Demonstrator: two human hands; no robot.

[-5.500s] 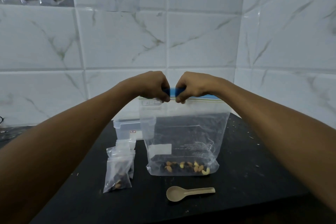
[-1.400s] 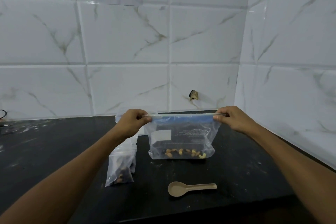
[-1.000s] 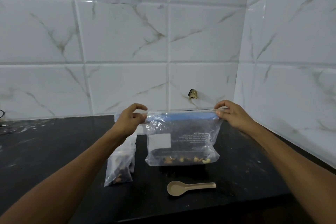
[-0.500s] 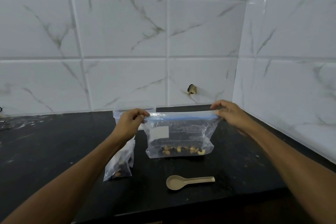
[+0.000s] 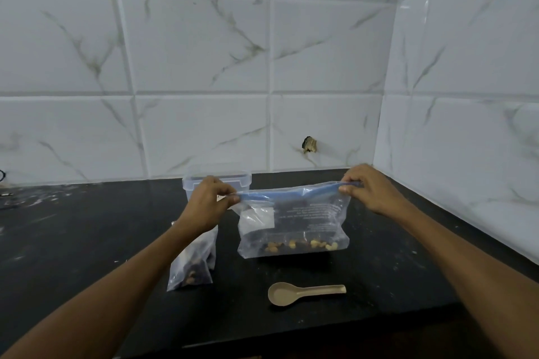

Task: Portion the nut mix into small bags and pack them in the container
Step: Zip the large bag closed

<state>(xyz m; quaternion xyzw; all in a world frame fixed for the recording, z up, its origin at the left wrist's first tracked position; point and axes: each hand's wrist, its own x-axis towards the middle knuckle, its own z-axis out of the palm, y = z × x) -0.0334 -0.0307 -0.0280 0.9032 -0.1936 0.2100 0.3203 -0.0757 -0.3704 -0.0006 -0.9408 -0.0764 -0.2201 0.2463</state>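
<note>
Head view shows my left hand (image 5: 210, 203) and right hand (image 5: 368, 190) pinching the zip strip at opposite top corners of the big bag (image 5: 293, 220), which stands on the surface (image 5: 87, 236). It looks light, floppy and slick, so the stiffer strip is the best hold. Both arms reach forward.

bare counter (image 5: 73, 242) left, spoon (image 5: 303, 294) & small bags (image 5: 192, 268) up front, container (image 5: 217, 181) behind, wall (image 5: 466, 125) close right

One head-worn wide-angle view looks forward and slightly down from close above the black stone surface (image 5: 87, 242), facing the white marble-tiled wall corner (image 5: 388, 81).
</note>
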